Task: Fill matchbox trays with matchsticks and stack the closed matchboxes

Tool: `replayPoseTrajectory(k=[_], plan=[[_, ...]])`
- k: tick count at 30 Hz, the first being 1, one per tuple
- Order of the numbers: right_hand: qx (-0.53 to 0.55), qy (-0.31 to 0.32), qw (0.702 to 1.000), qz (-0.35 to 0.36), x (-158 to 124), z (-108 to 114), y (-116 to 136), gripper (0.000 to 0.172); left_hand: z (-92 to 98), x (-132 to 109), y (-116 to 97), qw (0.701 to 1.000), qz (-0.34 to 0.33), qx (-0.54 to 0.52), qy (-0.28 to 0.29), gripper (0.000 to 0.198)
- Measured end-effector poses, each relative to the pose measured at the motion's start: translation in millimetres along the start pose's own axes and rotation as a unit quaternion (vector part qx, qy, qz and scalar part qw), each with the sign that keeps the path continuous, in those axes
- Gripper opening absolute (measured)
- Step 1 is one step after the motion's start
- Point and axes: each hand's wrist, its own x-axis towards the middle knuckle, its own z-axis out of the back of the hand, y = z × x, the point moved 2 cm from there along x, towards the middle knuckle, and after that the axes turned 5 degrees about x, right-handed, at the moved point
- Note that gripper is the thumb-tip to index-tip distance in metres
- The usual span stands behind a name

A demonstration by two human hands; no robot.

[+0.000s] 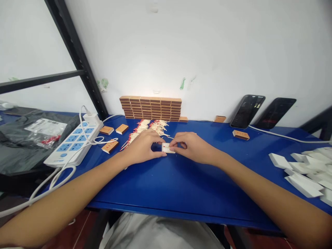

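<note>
A small white matchbox tray [165, 148] lies on the blue table between my hands, with a bit of red showing inside it. My left hand [145, 147] grips the tray's left end, thumb in front and fingers behind. At the right end, the fingertips of my right hand [185, 146] are pinched together over the tray, and they hide whatever is between them. Just behind my left hand, red-tipped matches [158, 127] lie in loose piles, partly covered by that hand.
Stacked matchboxes [150, 108] stand against the wall. Single matchboxes [110, 146] lie beside a white power strip [77, 138] with cables. Two phones [247, 111] lean at the back right, near another matchbox [241, 134]. Empty white trays [303, 183] are heaped at right.
</note>
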Motion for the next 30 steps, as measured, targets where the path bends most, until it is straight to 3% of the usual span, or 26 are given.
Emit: replayPoseTrajectory(k=[5,10,14,20,30], plan=[[0.011,-0.025,1.0,-0.004,1.5,0.2,-3.5,0.014,3.0,1.6,-1.7,1.0,-0.003,0.007,0.01,0.036],[-0.054,-0.114,0.99,-0.062,9.0,0.2,-28.6,0.012,5.0,2.1,-3.7,1.0,-0.003,0.007,0.019,0.033],[-0.087,-0.091,0.987,-0.1,17.2,-5.7,-45.3,0.013,5.2,1.7,-4.6,1.0,-0.005,0.011,0.023,0.033],[-0.12,-0.072,0.984,-0.115,27.3,-12.3,-41.4,0.012,4.5,1.7,-2.3,0.999,0.004,0.02,0.042,0.034],[-0.069,-0.132,0.986,-0.076,42.4,-27.3,-43.5,0.01,4.3,2.5,-2.2,0.999,0.0,0.025,0.043,0.035]])
